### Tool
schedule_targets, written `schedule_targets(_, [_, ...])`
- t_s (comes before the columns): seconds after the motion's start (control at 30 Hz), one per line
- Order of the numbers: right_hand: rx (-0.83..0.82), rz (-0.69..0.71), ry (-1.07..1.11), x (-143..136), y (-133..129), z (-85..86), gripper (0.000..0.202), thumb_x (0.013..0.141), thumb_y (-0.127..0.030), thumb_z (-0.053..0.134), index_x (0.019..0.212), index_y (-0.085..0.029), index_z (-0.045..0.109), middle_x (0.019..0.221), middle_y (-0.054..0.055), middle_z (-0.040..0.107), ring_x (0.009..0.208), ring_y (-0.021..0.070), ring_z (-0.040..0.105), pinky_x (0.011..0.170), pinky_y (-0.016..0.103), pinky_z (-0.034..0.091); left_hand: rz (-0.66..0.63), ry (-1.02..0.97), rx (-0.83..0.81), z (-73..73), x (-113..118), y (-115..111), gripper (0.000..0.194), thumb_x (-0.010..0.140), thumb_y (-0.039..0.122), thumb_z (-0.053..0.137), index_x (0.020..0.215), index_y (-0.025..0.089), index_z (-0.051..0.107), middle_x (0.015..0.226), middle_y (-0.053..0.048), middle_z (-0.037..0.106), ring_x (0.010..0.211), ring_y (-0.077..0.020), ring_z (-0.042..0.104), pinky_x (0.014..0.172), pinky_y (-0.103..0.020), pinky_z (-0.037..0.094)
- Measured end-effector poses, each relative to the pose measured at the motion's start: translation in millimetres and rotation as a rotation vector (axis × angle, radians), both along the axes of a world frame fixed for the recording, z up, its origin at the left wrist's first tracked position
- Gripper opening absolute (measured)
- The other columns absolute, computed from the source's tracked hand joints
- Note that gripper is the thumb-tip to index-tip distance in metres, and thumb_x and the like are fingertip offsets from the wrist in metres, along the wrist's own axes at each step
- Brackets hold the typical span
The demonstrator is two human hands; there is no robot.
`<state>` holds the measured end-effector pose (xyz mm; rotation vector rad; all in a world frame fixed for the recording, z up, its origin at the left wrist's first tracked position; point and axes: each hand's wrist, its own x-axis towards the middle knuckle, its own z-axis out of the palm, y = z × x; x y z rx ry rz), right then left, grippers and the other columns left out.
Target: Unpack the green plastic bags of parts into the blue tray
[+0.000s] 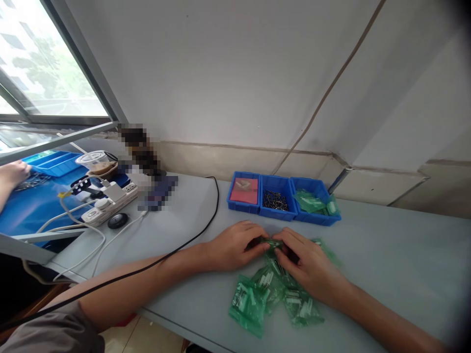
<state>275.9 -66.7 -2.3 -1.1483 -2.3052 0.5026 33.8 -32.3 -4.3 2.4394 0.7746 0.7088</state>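
Note:
My left hand (243, 247) and my right hand (307, 260) meet over the table, each pinching the top of a small green plastic bag (273, 242). The fingers are closed, and part of the bag is hidden behind them. Just below lie several more green bags (248, 306), with white cylinders and metal pieces showing through the film. One further green bag (326, 250) pokes out behind my right hand. Beyond the hands, a blue bin (278, 214) holds dark metal screws (275, 200).
Left of the screws, a blue bin (243, 208) holds a red card (245, 192); on the right, another bin (322, 219) holds green bags. A black cable (184, 243) crosses my left forearm. Further left are a power strip (110, 202), a cup (93, 162) and another person's hand (16, 172).

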Motion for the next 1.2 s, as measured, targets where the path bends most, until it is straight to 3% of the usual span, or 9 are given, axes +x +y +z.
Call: schedule_targets(1.2, [-0.023,-0.004,-0.010,0.4,-0.1,0.3,0.013,0.104,-0.020,0.048,0.105,-0.025,0.061,0.092,0.003,0.065,0.079,0.0204,0.064,0.070,0.032,0.051,-0.001,-0.012,-0.004,1.4,0.8,-0.2,0.026,0.111,0.038,0.052,0.113,0.019,0.068,0.107,-0.008,0.074,0.103,-0.0231,0.069,0.098,-0.037,0.054])
